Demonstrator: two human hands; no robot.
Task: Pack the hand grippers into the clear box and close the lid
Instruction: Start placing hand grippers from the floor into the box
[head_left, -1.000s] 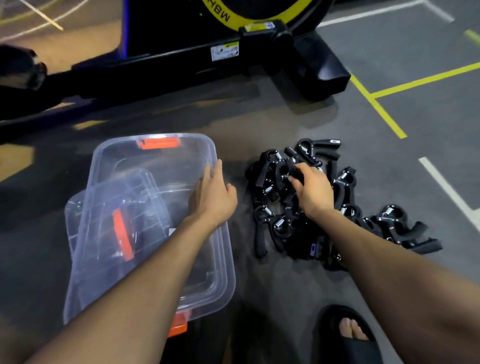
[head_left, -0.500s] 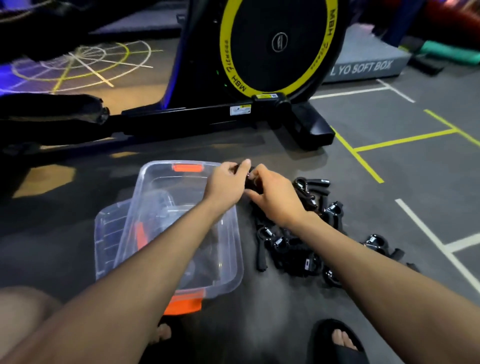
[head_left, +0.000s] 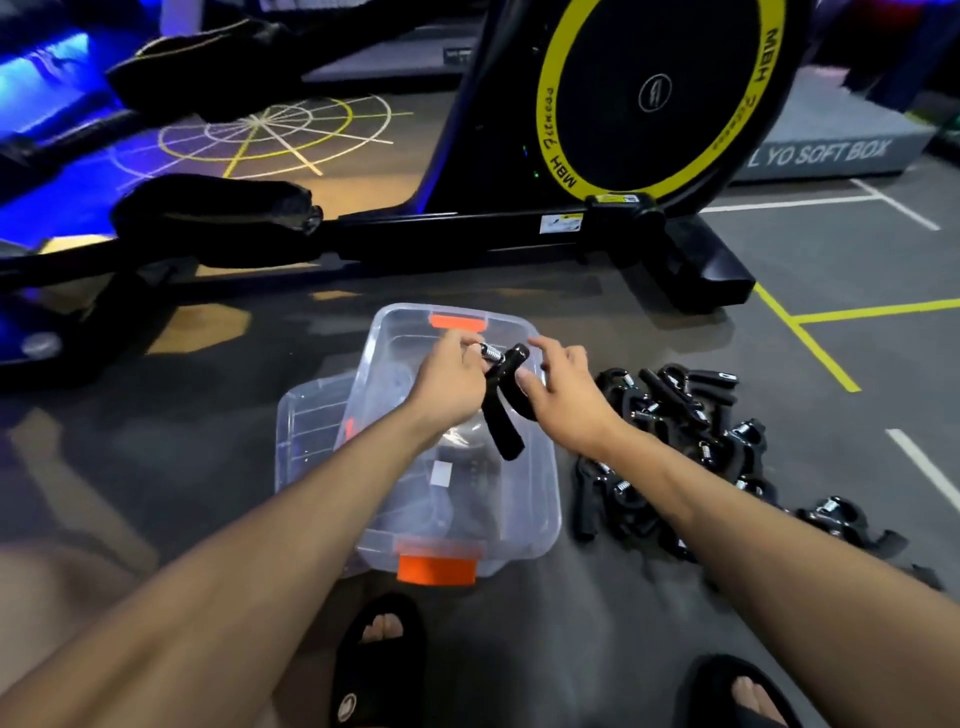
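While our left hand (head_left: 451, 379) pinches one black hand gripper (head_left: 501, 402) near its shiny spring, we hold it up over the open clear box (head_left: 540, 493), with one handle hanging down toward the inside. Our left fingers (head_left: 470, 344) are curled round the top of it, and they cover part of the spring. Our right hand (head_left: 563, 397) is just beside the hand gripper with its fingers spread and loose; the thumb is very close to a handle, but we cannot tell if it is touching. The second handle goes behind our right hand, so we only see a bit of it. The clear box sits on the grey floor (head_left: 649, 613) with orange clips at its near and far ends. We can make out something dark and a small white label through its wall, but our left arm covers a lot of the inside and it is too blurry to say what lies there. The lid (head_left: 306, 421) lies partly under the left side of the clear box, so only one corner of it shows. To the right, the pile of hand grippers (head_left: 691, 447) lies on the floor, and our right arm hides the middle of it. Behind the clear box stands a black exercise bike (head_left: 649, 104) with a yellow ring.
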